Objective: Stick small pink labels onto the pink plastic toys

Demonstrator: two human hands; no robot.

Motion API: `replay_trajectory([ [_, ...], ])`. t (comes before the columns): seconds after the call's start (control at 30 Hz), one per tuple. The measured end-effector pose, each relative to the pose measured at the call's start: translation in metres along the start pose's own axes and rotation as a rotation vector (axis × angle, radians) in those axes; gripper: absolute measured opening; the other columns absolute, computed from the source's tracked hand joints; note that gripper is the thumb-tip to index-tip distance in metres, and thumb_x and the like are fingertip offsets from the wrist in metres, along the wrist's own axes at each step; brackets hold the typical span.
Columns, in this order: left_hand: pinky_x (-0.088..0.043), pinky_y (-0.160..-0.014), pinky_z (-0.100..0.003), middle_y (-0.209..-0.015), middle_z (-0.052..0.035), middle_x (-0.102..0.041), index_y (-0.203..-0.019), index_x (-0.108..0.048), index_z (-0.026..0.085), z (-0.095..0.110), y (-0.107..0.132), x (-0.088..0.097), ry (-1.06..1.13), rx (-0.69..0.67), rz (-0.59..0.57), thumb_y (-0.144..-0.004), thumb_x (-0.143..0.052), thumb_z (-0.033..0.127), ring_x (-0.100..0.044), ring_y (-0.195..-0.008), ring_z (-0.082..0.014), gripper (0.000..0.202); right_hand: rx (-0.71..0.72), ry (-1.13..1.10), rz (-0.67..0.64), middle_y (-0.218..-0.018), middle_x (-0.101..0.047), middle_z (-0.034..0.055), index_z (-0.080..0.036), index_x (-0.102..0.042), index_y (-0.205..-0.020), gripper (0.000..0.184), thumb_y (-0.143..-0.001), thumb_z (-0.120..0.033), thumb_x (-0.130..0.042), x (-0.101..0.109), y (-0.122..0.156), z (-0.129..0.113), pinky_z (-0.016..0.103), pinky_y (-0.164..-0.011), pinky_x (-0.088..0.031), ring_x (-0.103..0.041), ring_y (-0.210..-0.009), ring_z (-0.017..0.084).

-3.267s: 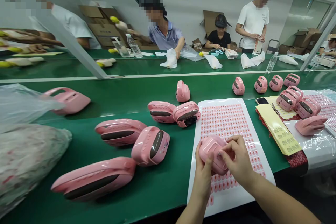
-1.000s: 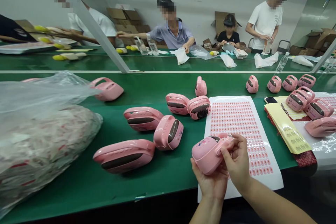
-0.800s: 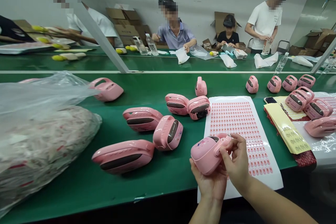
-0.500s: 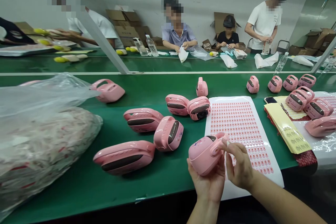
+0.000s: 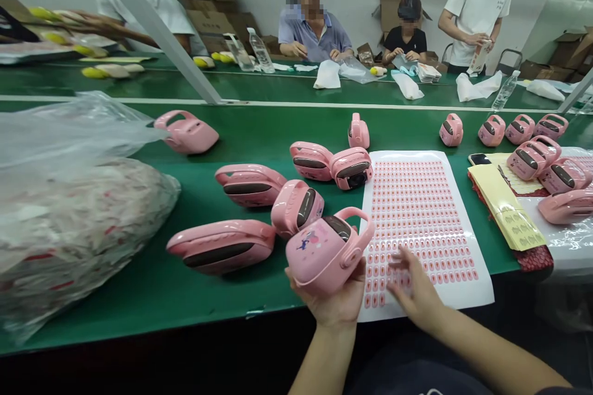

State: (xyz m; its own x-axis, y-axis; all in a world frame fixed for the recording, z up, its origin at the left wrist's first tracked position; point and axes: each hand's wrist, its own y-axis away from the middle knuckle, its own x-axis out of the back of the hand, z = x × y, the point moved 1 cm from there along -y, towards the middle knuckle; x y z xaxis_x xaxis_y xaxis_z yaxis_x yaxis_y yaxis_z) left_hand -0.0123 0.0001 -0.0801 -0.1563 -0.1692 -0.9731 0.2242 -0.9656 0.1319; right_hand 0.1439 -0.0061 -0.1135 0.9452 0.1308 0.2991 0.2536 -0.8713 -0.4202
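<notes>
My left hand (image 5: 331, 302) cradles a glossy pink handled device (image 5: 324, 253) from below, palm up, with a small printed figure on its side and a dark window on top. My right hand (image 5: 414, 287) is apart from it, fingers spread, just above the lower left of a white sheet of small red-and-pink stickers (image 5: 463, 293). Several more pink devices (image 5: 296, 208) lie on the green conveyor belt (image 5: 139, 302) to the left of the sheet and beyond it.
A large clear plastic bag of packed items (image 5: 69, 216) lies at the left. Yellow sticker sheets (image 5: 504, 207) and a phone (image 5: 479, 159) sit at the right. Beyond a glass partition (image 5: 162, 31), co-workers handle items at a second green bench, with cardboard boxes behind.
My right hand has let go of the device and opened. My left hand has carried the device left and turned it, showing its top window. The whole view has tilted slightly.
</notes>
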Motion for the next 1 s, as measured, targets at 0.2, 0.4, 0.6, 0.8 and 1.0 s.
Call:
replay_trajectory([
  [0.2, -0.059, -0.056, -0.038, -0.101, -0.0097, -0.071, -0.121, -0.056, 0.025, -0.002, -0.009, 0.014, -0.14, -0.117, 0.08, -0.071, -0.058, 0.06, -0.068, -0.081, -0.0286, 0.061, 0.336, 0.318, -0.058, -0.102, -0.066, 0.0123, -0.027, -0.02, -0.147, 0.063, -0.089, -0.008, -0.038, -0.018, 0.028, 0.011, 0.048, -0.078, -0.057, -0.065, -0.09, 0.026],
  [0.4, -0.058, -0.06, -0.041, -0.101, -0.0073, -0.071, -0.114, -0.06, 0.026, -0.013, -0.011, 0.037, -0.241, -0.124, 0.098, -0.068, -0.066, 0.055, -0.066, -0.086, -0.0293, 0.056, 0.37, 0.248, -0.04, -0.09, -0.065, 0.0081, -0.03, -0.026, -0.143, 0.057, -0.09, -0.01, -0.034, -0.03, 0.033, 0.009, 0.038, -0.065, -0.059, -0.065, -0.074, 0.021],
  [0.6, -0.056, -0.073, -0.031, -0.112, -0.0043, -0.067, -0.108, -0.065, 0.026, 0.007, -0.003, 0.029, -0.562, -0.234, -0.025, -0.035, -0.085, 0.007, -0.063, -0.099, -0.0274, 0.078, -0.107, -0.265, 0.241, -0.089, -0.061, 0.0018, -0.029, -0.044, -0.122, 0.044, -0.083, -0.022, -0.06, 0.006, -0.008, -0.026, 0.033, -0.068, -0.058, -0.065, -0.068, 0.014],
  [0.8, -0.048, -0.092, -0.043, -0.122, -0.0125, -0.064, -0.117, -0.064, 0.025, 0.017, 0.012, 0.005, -1.18, -0.114, -0.449, -0.031, -0.078, -0.008, -0.061, -0.108, -0.0332, 0.093, -0.253, -0.438, -0.045, -0.089, -0.055, -0.002, -0.027, -0.047, -0.116, 0.049, -0.072, -0.019, -0.067, 0.052, -0.067, -0.073, 0.029, -0.064, -0.054, -0.062, -0.063, 0.01],
  [1.0, -0.04, -0.098, -0.048, -0.117, -0.0161, -0.065, -0.106, -0.07, 0.021, 0.008, 0.017, -0.009, -1.142, 0.001, -0.345, -0.025, -0.075, -0.013, -0.06, -0.108, -0.0365, 0.088, -0.302, -0.351, -0.167, -0.088, -0.054, -0.0028, -0.026, -0.047, -0.118, 0.054, -0.069, -0.009, -0.061, 0.05, -0.064, -0.078, 0.029, -0.066, -0.052, -0.061, -0.064, 0.009],
])
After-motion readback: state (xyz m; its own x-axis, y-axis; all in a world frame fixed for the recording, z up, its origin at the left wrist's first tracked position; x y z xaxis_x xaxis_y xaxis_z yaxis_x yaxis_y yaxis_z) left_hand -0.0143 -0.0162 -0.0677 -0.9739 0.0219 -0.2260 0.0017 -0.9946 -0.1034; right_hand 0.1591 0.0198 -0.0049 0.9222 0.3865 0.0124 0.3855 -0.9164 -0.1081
